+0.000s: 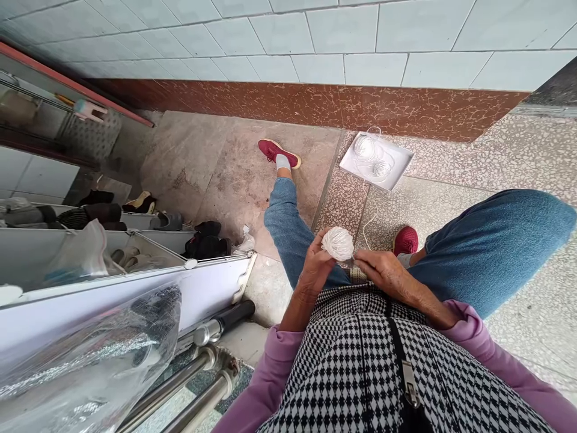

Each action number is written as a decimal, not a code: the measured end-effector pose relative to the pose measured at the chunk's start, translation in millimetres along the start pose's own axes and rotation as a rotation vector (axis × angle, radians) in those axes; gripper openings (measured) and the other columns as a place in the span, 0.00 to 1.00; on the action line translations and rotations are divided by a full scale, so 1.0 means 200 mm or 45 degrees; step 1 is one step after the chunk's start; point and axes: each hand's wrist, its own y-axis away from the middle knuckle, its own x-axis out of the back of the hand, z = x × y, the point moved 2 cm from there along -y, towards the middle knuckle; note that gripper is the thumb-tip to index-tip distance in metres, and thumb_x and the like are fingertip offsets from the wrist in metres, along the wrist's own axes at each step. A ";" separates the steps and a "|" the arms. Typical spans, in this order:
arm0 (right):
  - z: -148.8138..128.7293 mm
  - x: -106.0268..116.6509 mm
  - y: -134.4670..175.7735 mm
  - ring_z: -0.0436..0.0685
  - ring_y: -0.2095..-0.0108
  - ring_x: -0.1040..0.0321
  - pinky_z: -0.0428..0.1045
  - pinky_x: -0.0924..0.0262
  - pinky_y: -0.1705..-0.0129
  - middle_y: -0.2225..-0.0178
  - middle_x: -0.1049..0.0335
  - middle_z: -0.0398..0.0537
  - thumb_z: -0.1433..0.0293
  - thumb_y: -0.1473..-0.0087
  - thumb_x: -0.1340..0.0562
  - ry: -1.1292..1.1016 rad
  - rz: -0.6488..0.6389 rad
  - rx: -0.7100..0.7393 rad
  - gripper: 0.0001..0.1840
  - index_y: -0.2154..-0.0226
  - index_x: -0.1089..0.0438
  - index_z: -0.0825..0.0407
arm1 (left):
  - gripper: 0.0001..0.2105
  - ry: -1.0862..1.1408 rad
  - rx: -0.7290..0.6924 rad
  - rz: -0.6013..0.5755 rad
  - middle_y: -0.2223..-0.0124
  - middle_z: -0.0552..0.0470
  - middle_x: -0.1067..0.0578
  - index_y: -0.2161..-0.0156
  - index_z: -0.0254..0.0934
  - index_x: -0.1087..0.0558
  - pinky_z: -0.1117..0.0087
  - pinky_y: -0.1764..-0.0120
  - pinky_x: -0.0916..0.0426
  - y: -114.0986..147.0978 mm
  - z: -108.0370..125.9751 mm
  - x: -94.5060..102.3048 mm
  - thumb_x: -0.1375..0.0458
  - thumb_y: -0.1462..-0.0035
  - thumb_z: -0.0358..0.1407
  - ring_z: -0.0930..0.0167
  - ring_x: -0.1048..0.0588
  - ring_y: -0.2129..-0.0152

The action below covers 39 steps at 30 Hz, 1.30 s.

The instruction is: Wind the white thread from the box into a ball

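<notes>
Checked vest [333, 373] with purple sleeves [273, 364], filling the lower middle. Grasps a yarn ball [338, 243], white and rounded, in the left hand [314, 263], just beyond the vest. Pinches a strand [353, 257] just beside the ball with the right hand [381, 272]. Beyond, on the floor [478, 150], a white tray [401, 161] with two yarn bundles [364, 146]. Loose yarn [370, 220] between tray and right hand. Red shoes [276, 150], apart, below jeans [496, 252]. At left, a white shelf [207, 291] with footwear [207, 243]; above, a tiled wall [342, 30].
</notes>
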 end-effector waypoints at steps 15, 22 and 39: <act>0.11 0.06 -0.05 0.56 0.71 0.34 0.51 0.39 0.66 0.72 0.33 0.44 0.48 0.25 0.49 -0.196 0.117 -0.111 0.26 0.70 0.38 0.47 | 0.33 -0.145 0.329 -0.436 0.57 0.50 0.21 0.51 0.39 0.23 0.70 0.61 0.32 0.08 0.01 0.02 0.21 0.65 0.41 0.68 0.25 0.64; 0.06 -0.06 -0.02 0.57 0.67 0.29 0.51 0.43 0.63 0.66 0.23 0.50 0.68 0.25 0.48 0.370 -0.254 -0.195 0.13 0.58 0.28 0.52 | 0.34 0.001 0.111 -0.048 0.53 0.49 0.20 0.45 0.39 0.23 0.68 0.56 0.28 0.01 -0.01 0.02 0.25 0.62 0.39 0.67 0.23 0.60; 0.07 0.02 -0.02 0.56 0.72 0.32 0.51 0.39 0.65 0.72 0.29 0.46 0.63 0.24 0.48 0.100 -0.037 -0.124 0.18 0.67 0.32 0.49 | 0.36 0.021 0.233 -0.174 0.51 0.47 0.20 0.48 0.39 0.23 0.64 0.54 0.27 0.07 -0.03 0.04 0.21 0.65 0.44 0.63 0.22 0.57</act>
